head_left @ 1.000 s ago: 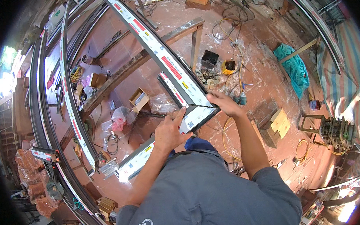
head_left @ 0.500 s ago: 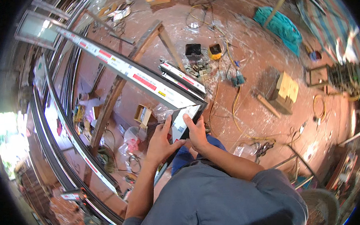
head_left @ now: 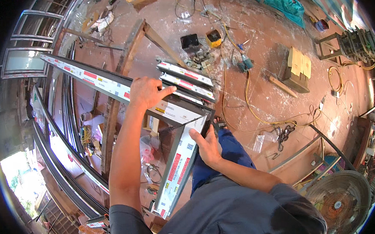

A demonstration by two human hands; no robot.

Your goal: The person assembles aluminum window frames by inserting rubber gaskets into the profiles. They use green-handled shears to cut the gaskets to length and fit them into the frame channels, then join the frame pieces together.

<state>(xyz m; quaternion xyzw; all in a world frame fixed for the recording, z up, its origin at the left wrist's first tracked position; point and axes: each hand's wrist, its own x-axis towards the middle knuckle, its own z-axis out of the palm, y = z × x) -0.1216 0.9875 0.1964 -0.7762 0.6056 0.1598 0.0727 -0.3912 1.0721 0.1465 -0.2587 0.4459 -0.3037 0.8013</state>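
Two dark metal frame profiles with white, labelled protective film meet at a mitred corner in front of me. The long profile [head_left: 105,84] runs away to the far left, and the short profile [head_left: 176,166] comes back toward my body. A thin dark seam shows where they join. My left hand [head_left: 146,93] is curled over the long profile, thumb pointing right. Close to the corner, my right hand [head_left: 207,146] grips the short profile, its thumb on the filmed face and its fingers round the outer edge, partly hidden.
Several short profiles [head_left: 187,81] lie beside the corner. A wooden trestle [head_left: 127,56] stands under the long profile. Long dark profiles [head_left: 63,166] lean at left. Black and yellow containers [head_left: 189,42], a yellow cable [head_left: 248,101], a wooden block [head_left: 297,71] and a round fan [head_left: 337,203] occupy the floor.
My left hand has left the short profile and moved up onto the long one. My right hand stays near the corner. More of the short profile shows, and the view has shifted.
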